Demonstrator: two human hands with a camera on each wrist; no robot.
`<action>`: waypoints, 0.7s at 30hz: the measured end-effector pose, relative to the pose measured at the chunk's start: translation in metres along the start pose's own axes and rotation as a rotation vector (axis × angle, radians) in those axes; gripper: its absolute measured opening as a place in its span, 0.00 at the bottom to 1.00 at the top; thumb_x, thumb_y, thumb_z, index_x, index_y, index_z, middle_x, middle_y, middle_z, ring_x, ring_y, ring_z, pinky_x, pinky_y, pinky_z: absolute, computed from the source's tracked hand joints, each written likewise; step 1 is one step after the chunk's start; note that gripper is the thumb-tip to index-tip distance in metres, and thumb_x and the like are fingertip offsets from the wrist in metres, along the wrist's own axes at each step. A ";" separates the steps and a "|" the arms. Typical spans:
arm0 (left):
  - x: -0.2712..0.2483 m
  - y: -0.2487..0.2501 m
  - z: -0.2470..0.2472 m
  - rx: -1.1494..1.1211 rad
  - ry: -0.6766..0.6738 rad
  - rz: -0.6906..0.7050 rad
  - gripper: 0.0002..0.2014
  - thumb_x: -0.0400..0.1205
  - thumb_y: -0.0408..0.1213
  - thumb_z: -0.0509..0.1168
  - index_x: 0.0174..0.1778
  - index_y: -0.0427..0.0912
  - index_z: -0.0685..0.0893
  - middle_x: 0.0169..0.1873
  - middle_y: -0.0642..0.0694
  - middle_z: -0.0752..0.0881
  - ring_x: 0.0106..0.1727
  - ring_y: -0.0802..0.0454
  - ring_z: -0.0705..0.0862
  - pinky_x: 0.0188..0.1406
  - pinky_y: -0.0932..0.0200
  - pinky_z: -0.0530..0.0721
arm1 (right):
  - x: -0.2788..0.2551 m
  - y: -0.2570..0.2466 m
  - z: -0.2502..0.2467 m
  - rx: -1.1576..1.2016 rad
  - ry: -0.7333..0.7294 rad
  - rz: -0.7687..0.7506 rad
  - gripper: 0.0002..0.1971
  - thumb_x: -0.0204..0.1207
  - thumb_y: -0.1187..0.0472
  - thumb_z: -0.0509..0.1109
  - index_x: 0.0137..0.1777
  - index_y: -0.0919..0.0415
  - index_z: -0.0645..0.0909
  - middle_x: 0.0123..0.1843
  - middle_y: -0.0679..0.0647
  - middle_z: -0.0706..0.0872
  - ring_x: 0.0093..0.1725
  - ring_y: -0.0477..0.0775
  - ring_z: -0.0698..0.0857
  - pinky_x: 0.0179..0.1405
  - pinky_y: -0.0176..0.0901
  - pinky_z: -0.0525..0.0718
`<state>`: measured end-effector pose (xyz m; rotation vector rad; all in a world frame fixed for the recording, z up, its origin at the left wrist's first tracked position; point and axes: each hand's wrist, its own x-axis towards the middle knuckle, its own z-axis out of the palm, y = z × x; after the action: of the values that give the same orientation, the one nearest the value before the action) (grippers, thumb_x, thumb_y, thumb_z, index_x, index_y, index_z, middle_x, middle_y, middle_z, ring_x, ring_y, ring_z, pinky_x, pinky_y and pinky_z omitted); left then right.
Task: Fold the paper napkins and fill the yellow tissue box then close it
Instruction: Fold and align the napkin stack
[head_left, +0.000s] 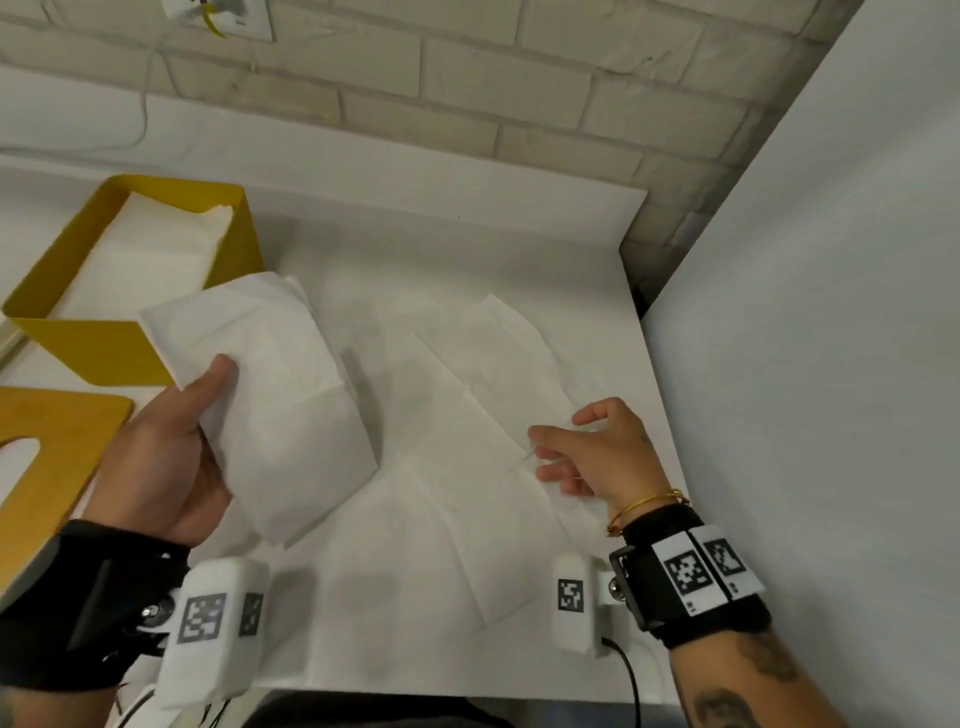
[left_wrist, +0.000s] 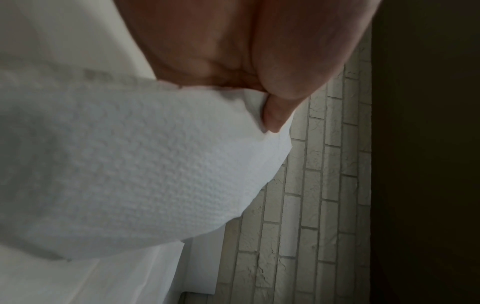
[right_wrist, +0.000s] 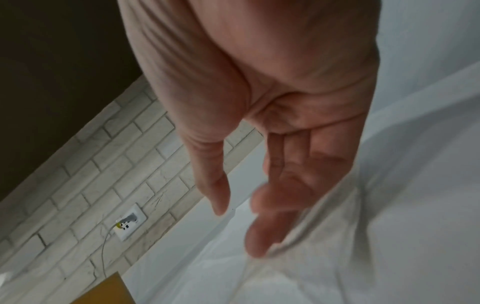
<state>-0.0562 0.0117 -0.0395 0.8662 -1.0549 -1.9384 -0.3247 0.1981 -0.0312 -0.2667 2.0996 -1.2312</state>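
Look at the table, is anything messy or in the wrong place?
A bit. Loose napkins lie crooked and overlapping on the table, not yet folded. The yellow tissue box stands open; its lid lies beside it. Nothing looks torn or spilled.

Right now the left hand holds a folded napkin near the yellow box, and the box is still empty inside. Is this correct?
Not quite. The left hand does hold a folded napkin near the yellow box, but the box is not empty: the head view shows white napkins already lying inside it.

Wooden lid (head_left: 49, 447) cut off leftward.
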 end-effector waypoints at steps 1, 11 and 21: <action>-0.002 0.000 0.003 0.004 0.008 -0.003 0.19 0.91 0.45 0.56 0.76 0.47 0.81 0.68 0.48 0.88 0.69 0.49 0.87 0.64 0.46 0.85 | 0.000 0.001 0.003 0.013 0.018 -0.008 0.26 0.69 0.60 0.84 0.60 0.55 0.73 0.45 0.60 0.93 0.33 0.54 0.93 0.25 0.39 0.82; -0.002 0.008 0.002 0.007 0.014 -0.114 0.16 0.90 0.43 0.59 0.70 0.44 0.84 0.63 0.47 0.91 0.63 0.51 0.90 0.60 0.52 0.87 | 0.003 -0.001 0.029 -0.108 0.073 -0.156 0.26 0.70 0.60 0.84 0.65 0.50 0.76 0.44 0.56 0.88 0.52 0.56 0.88 0.51 0.43 0.85; 0.010 0.031 -0.022 -0.053 0.021 -0.180 0.16 0.88 0.43 0.62 0.69 0.42 0.85 0.63 0.43 0.91 0.63 0.48 0.90 0.58 0.51 0.88 | -0.007 -0.016 0.065 0.072 0.056 -0.242 0.29 0.70 0.70 0.81 0.64 0.40 0.81 0.50 0.56 0.89 0.51 0.60 0.89 0.56 0.55 0.90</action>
<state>-0.0337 -0.0167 -0.0244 0.9780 -0.9358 -2.0909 -0.2796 0.1480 -0.0354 -0.4692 2.1120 -1.4666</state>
